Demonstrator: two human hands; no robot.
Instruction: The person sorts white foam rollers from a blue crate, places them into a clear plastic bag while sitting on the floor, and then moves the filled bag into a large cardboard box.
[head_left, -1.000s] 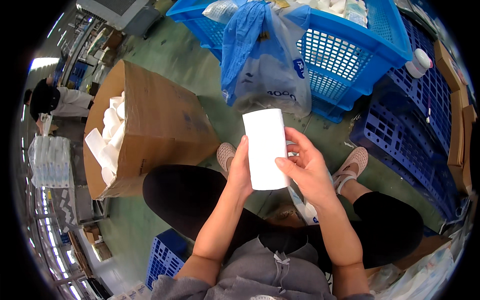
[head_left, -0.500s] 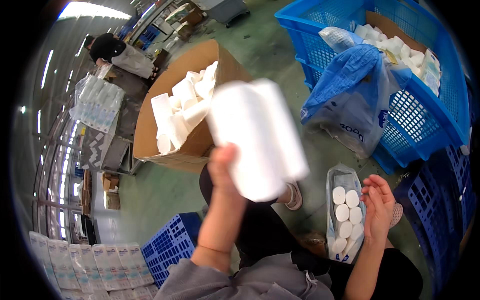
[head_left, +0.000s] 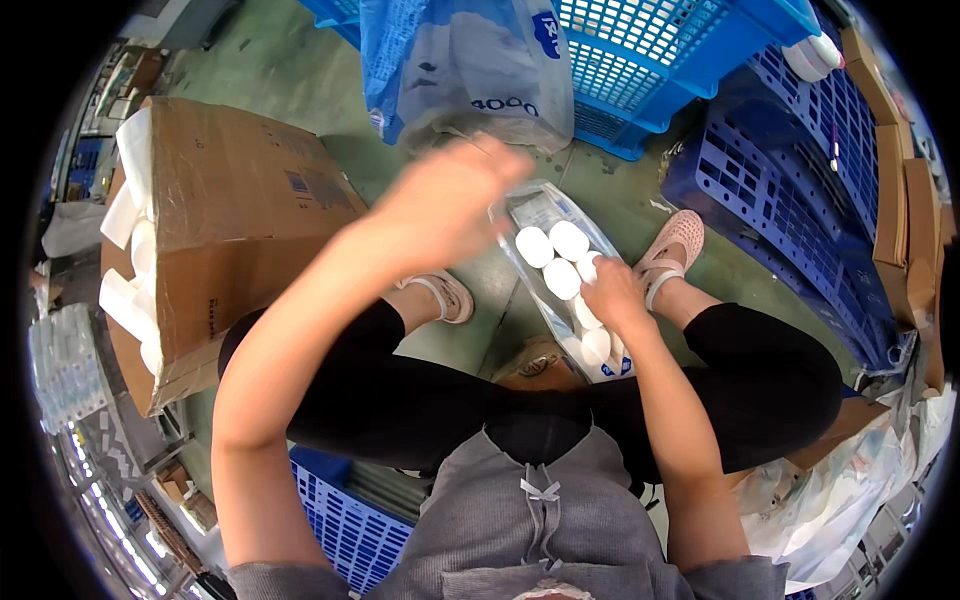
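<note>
A clear plastic bag (head_left: 519,262) lies on the floor between my legs, its mouth at the far end. Several white paper rolls (head_left: 561,278) sit inside in rows, round ends up. My right hand (head_left: 613,293) is down at the right side of these rolls, fingers curled in against them; what the fingertips grip is hidden. Smeared by motion, my left hand (head_left: 465,190) hovers over the left of the bag's mouth, near a tied blue-and-clear sack (head_left: 480,75). No roll shows in the left hand, and its fingers cannot be made out.
At left stands a cardboard box (head_left: 245,230) with loose white rolls (head_left: 130,285). A light-blue crate (head_left: 640,60) is at the far side; dark-blue plastic pallets (head_left: 770,210) are at right. Near my knees are a small brown package (head_left: 540,365) and a blue slatted crate (head_left: 345,520).
The white rolls my left hand held up are gone from it; that hand is now over the bag's mouth. My right hand has gone from beside the bag onto its rolls. The view has tipped downward.
</note>
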